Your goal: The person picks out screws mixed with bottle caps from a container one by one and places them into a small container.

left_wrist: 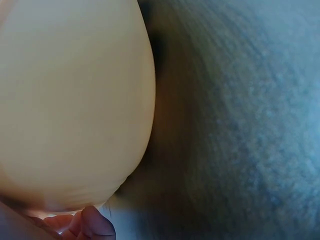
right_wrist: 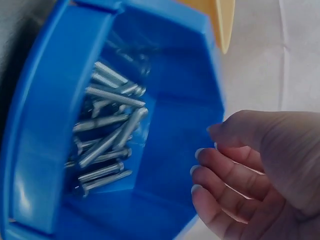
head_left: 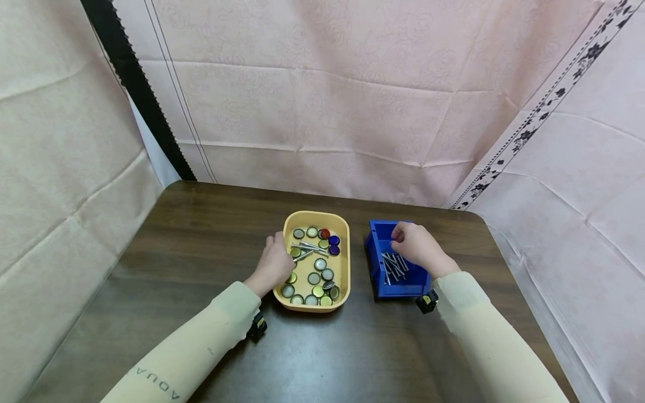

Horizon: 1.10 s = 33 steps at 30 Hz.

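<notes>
In the head view, my left hand (head_left: 274,263) is at the left rim of a yellow tray (head_left: 345,268), its curled fingers seeming to grip the edge. The left wrist view shows the tray's outer wall (left_wrist: 75,100) with fingertips (left_wrist: 96,225) at its rim. Bottle caps (head_left: 320,264) and several metal bolts (head_left: 313,247) lie in that tray, one bolt close to the left fingers. Above the right side of a blue bin (head_left: 403,290) hovers my right hand (head_left: 420,245), loosely bent and holding nothing. More bolts (right_wrist: 105,135) lie scattered inside the bin.
Both containers stand on a dark wooden table (head_left: 201,240), the bin to the right of the tray with a gap between them. Pale cloth (head_left: 322,112) hangs behind the table and at both sides.
</notes>
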{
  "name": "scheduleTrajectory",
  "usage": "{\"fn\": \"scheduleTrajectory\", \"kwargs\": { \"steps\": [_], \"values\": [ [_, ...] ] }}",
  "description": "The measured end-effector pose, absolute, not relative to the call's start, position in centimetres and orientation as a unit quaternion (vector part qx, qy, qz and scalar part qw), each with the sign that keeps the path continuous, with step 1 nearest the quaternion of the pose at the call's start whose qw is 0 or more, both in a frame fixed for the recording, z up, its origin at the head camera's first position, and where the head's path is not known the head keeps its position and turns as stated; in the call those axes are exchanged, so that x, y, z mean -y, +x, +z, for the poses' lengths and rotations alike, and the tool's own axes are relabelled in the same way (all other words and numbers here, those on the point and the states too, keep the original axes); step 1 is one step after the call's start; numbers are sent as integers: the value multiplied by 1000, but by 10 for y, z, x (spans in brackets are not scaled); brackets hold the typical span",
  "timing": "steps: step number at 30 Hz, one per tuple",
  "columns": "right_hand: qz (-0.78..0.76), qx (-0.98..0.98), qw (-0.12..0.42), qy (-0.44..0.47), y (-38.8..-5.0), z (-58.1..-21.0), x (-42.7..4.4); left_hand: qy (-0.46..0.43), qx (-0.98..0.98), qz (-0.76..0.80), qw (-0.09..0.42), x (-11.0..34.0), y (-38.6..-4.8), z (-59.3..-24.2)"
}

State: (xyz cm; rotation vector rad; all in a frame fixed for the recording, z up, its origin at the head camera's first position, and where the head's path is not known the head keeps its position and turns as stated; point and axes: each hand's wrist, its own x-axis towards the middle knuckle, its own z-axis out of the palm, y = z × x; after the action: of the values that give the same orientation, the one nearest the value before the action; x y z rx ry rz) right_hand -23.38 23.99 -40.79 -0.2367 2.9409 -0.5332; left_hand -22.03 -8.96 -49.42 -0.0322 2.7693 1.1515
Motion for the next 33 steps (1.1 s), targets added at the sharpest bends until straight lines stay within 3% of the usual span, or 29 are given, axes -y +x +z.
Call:
{"fn": "scheduleTrajectory", "kwargs": {
  "steps": [9,17,24,33],
  "values": [
    [-230,-965,68,-108,-240,-387,-199,-19,-919,387,76,91,-222,-493],
    [-228,-951,117,-175,-253,-377,-126,-24,-919,387,76,92,-222,-495],
    [-176,-945,166,-222,-270,-388,-76,-18,-920,384,72,91,-223,-495],
    [-75,-958,148,-235,-290,-421,-52,-21,-922,382,69,89,-221,-492]
  ]
}}
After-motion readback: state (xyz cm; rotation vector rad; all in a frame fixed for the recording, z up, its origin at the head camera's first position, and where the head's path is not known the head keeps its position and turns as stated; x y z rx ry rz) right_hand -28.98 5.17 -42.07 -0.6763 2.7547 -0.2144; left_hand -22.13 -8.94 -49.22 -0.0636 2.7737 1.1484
